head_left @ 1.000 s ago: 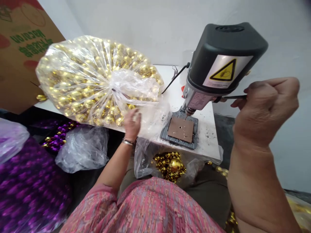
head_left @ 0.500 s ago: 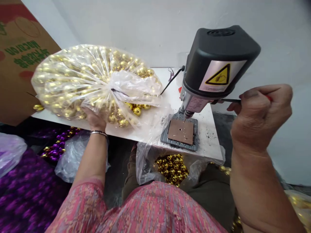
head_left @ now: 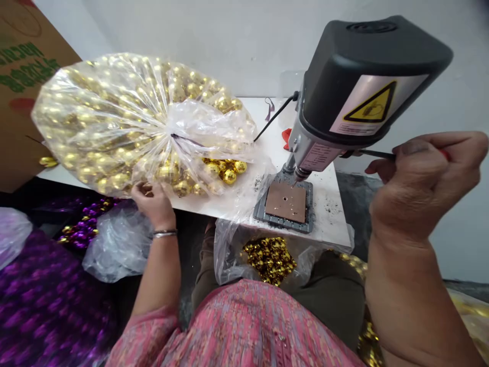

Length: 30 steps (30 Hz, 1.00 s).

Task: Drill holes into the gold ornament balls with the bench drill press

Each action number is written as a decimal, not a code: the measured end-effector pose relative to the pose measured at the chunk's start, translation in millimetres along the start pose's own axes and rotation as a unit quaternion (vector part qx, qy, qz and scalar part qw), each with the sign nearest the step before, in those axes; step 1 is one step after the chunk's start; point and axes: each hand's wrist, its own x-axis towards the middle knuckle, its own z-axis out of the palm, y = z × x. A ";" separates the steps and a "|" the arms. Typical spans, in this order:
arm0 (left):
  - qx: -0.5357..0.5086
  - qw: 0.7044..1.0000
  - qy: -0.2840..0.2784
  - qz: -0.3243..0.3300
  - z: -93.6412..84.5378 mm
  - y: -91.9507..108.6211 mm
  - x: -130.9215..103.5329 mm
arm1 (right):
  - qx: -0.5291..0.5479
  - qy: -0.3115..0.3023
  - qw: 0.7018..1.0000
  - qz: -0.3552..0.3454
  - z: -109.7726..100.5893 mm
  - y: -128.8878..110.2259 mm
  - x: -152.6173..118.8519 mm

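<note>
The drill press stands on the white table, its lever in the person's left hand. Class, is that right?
Not quite: the head view shows the lever in the person's right hand. The drill press does stand on the white table.

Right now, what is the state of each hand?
Left hand: half-curled by the clear bag of gold balls; whether it holds anything cannot be told.
Right hand: closed, holding the drill press lever.
</note>
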 end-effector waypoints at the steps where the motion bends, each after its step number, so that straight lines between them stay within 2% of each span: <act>1: -0.004 0.999 0.034 -0.010 4.3 9.3 -16.0 | -0.004 -0.006 1.000 -0.001 -0.4 -0.4 -0.3; 2: -0.018 1.000 0.010 -0.002 10.3 21.5 -30.2 | -0.006 -0.009 1.000 -0.001 -0.7 -0.3 -0.5; 4: -0.025 0.988 -0.145 0.054 26.8 51.3 -49.8 | -0.002 -0.005 1.000 0.002 -0.6 1.6 -0.6; 6: 0.012 0.954 -0.279 0.113 46.5 81.7 -56.6 | 0.005 -0.001 1.000 -0.004 -0.5 4.9 -0.3; 9: 0.167 0.887 -0.394 0.175 74.0 117.4 -51.6 | 0.001 -0.018 1.000 -0.025 -1.1 11.3 0.8; 12: 0.322 0.797 -0.472 0.195 91.8 136.2 -45.1 | -0.010 -0.031 0.999 -0.029 -1.2 17.1 2.6; 14: 0.371 0.761 -0.493 0.199 96.0 139.7 -44.3 | -0.013 -0.021 0.999 -0.030 -0.1 19.1 3.9; 15: 0.376 0.758 -0.495 0.199 95.6 139.1 -44.8 | -0.013 -0.016 0.999 -0.032 0.8 19.4 4.2; 17: 0.338 0.778 -0.493 0.193 90.5 134.0 -47.5 | -0.014 -0.013 0.999 -0.037 2.5 18.6 4.2; 18: 0.288 0.797 -0.500 0.180 86.4 129.9 -49.7 | -0.015 -0.013 0.999 -0.038 3.2 17.9 3.8; 20: 0.125 0.829 -0.531 0.120 77.4 120.3 -56.7 | -0.011 -0.013 0.999 -0.043 4.1 16.0 2.8; 21: 0.025 0.830 -0.554 0.069 73.3 115.6 -61.5 | -0.008 -0.013 0.999 -0.045 4.4 14.9 2.8; 22: -0.072 0.815 -0.575 0.007 70.1 111.4 -67.1 | -0.003 -0.011 0.999 -0.048 4.5 13.7 3.4; 23: -0.156 0.787 -0.594 -0.061 67.9 108.2 -73.1 | 0.000 -0.008 0.999 -0.050 4.7 12.3 5.1; 26: -0.300 0.681 -0.623 -0.240 67.7 105.6 -90.5 | -0.013 -0.007 0.999 -0.045 6.2 5.9 19.3; 28: -0.332 0.631 -0.628 -0.310 71.1 109.3 -98.9 | -0.027 -0.019 0.999 -0.030 9.2 0.0 36.3; 30: -0.341 0.610 -0.630 -0.338 75.3 115.7 -104.5 | -0.032 -0.034 0.999 0.006 14.8 -5.6 56.3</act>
